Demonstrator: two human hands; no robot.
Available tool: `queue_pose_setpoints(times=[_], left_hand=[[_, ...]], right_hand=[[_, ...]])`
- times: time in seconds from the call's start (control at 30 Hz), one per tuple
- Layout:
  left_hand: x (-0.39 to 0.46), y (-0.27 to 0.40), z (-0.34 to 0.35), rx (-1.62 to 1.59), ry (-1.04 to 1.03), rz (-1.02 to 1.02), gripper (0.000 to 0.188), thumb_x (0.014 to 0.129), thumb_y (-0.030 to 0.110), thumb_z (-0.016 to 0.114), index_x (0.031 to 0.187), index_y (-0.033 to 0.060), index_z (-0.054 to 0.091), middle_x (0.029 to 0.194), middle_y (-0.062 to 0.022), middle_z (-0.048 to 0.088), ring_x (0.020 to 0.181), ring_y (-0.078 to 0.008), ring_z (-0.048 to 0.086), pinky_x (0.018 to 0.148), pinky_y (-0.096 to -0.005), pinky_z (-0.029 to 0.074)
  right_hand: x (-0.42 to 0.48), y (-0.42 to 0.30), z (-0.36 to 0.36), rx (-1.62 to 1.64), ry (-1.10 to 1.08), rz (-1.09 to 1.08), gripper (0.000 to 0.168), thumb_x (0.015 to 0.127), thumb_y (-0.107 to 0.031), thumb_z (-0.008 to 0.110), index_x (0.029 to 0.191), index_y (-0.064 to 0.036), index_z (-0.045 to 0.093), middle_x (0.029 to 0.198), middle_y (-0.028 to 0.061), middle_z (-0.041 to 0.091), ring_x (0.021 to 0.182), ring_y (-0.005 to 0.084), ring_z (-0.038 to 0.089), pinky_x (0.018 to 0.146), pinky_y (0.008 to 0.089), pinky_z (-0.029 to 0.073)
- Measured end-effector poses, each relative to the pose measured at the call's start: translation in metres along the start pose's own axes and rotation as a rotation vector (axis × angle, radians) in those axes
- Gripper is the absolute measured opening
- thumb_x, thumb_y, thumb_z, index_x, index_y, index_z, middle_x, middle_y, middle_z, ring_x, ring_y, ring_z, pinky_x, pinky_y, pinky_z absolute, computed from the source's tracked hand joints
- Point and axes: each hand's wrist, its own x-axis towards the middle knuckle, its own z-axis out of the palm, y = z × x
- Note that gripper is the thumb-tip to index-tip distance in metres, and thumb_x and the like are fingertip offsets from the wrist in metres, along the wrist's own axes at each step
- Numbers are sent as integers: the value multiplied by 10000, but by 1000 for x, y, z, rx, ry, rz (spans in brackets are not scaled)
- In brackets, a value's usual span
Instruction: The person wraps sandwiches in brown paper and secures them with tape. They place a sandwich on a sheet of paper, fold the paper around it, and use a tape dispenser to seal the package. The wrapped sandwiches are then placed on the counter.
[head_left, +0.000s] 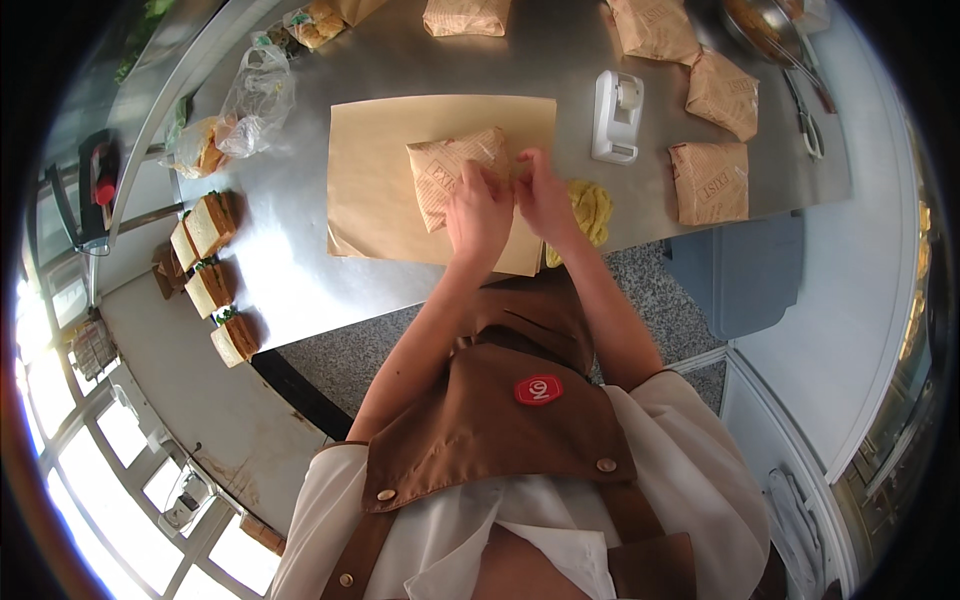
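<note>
A paper-wrapped package (431, 176) with printed writing lies tilted on a stack of brown paper sheets (367, 180). My left hand (484, 214) rests over its right half, fingers bent onto the wrapping and holding it. At the package's right edge is my right hand (541, 196), its fingers curled and raised; whether they pinch tape or paper is too small to tell. The yellow cloth (592, 210) lies just beyond my right wrist, partly hidden by my forearm. Further right and back stands a white tape dispenser (616, 118) with a roll in it.
Other wrapped packages (711, 184) lie at the right and back of the metal table (300, 285). Cut sandwiches (214, 285) line the left edge, near a clear plastic bag (257, 97) and bagged bread (201, 146). Scissors (808, 135) and a metal bowl (761, 34) are back right. A grey bin (739, 277) stands below.
</note>
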Motion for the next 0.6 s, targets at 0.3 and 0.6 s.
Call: queue_pose_setpoints(times=[0.3,0.6], left_hand=[[0,-29,-21,-70,145,103,287,794,121,675,1047,76,547,901,-123,586,777,-325,593,715,-438,490],[2,-84,-27,-565,28,-394,435,947,221,591,1290,-10,455,1173,-156,602,1053,-199,571,878,-336,475]], right_hand=[[-2,13,12,-84,132,34,258,896,-28,572,1123,-62,455,911,217,647,824,434,642,669,505,492],[-22,-16,28,-193,210,-9,295,935,-306,665,934,-43,532,884,155,603,784,359,615,657,461,493]])
